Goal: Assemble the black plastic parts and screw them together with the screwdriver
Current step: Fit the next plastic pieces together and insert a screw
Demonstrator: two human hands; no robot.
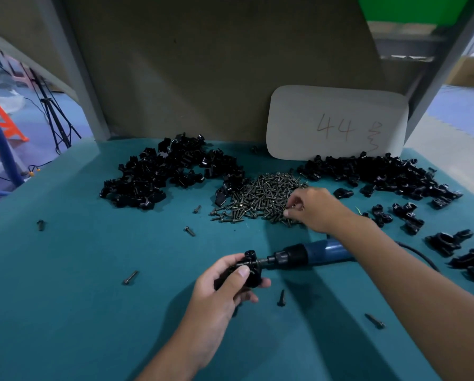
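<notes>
Handling: the black plastic parts [248,268] look light and stiff, probably a bit slick from that glossy finish, so I'd pinch them round the body and leave the screw hole free.
Looks: small shiny black clamp-ish pieces with a round boss on top.
Where: at 6 o'clock on the teal bench [79,270], held just off the surface.
Left hand [225,284]: fingers and thumb curled round the parts, narrow grip.
Screwdriver [307,255]: blue body, lying at 4 o'clock, bit tip touching the held parts; no hand on it.
Right hand [310,209]: fingertips pinching in the screw pile [263,199] at 12 o'clock, narrow grip; can't tell if it holds a screw.
Spare stock: black heaps at 10 [164,171] and 2 o'clock [381,171].
</notes>
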